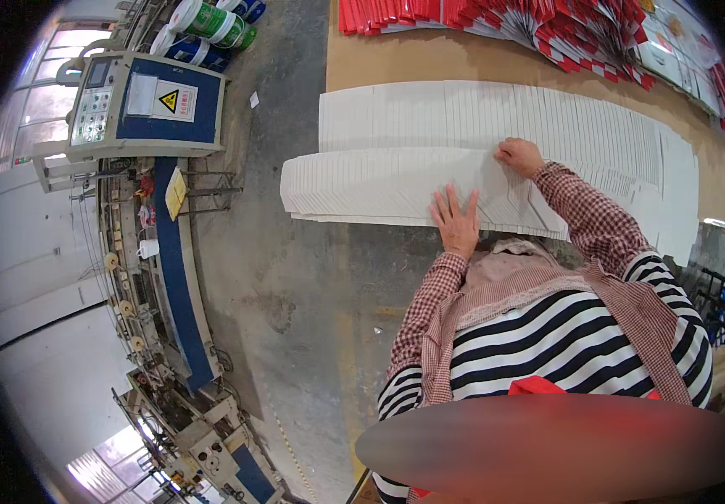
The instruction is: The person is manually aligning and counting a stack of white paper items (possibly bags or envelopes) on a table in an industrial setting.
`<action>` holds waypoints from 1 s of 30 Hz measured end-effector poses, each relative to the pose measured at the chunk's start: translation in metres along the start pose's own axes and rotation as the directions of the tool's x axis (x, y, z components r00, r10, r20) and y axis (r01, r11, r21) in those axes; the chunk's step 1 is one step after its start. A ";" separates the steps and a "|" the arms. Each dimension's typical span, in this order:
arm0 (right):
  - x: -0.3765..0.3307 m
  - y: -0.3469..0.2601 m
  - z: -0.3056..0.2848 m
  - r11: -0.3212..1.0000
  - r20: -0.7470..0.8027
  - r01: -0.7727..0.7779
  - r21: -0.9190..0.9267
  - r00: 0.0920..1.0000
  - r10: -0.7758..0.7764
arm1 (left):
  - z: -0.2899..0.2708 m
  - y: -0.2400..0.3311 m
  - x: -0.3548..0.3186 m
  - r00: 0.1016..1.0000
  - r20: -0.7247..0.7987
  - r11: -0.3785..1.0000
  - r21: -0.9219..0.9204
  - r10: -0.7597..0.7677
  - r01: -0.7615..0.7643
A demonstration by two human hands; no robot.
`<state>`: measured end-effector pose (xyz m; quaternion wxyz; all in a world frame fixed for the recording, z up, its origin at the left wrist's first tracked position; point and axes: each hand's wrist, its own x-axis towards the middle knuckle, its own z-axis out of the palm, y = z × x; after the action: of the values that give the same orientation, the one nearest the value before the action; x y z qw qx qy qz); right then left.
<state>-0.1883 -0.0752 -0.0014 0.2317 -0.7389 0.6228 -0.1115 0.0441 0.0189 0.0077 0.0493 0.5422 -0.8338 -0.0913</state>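
Note:
Two long rows of overlapped white paper sheets lie fanned across a brown table (379,67). My left hand (456,220) rests flat with fingers spread on the near row of white sheets (362,185), close to the table's edge. My right hand (520,156) presses with curled fingers on the seam where the near row meets the far row of white sheets (463,113). Both forearms wear red checked sleeves over a black and white striped top.
Fanned red and white sheets (547,21) lie at the table's far side. A blue and white machine with a control panel (144,105) and a long blue conveyor (179,277) stand left across a grey concrete floor (295,294). Green and white rolls (211,21) sit beyond.

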 end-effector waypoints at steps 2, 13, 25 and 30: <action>-0.005 -0.003 -0.001 0.999 -0.109 -0.034 0.036 0.993 0.037 | 0.000 0.000 0.000 1.000 0.007 1.000 0.018 0.007 -0.007; 0.003 0.015 -0.021 0.861 0.048 -0.049 0.507 0.998 0.029 | 0.005 -0.005 -0.002 1.000 -0.025 1.000 -0.019 -0.020 0.019; 0.015 0.017 -0.028 0.873 0.204 -0.148 0.464 0.977 0.058 | 0.005 -0.010 -0.004 0.998 -0.065 0.993 -0.116 -0.027 0.019; 0.019 0.030 -0.026 0.711 0.282 -0.220 0.668 0.959 0.032 | 0.003 -0.009 -0.004 0.999 -0.049 0.993 -0.120 -0.023 0.017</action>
<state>-0.2222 -0.1023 0.0040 0.5746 -0.5616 0.5508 -0.2259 0.0531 0.0199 0.0033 0.1016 0.5489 -0.8198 -0.1278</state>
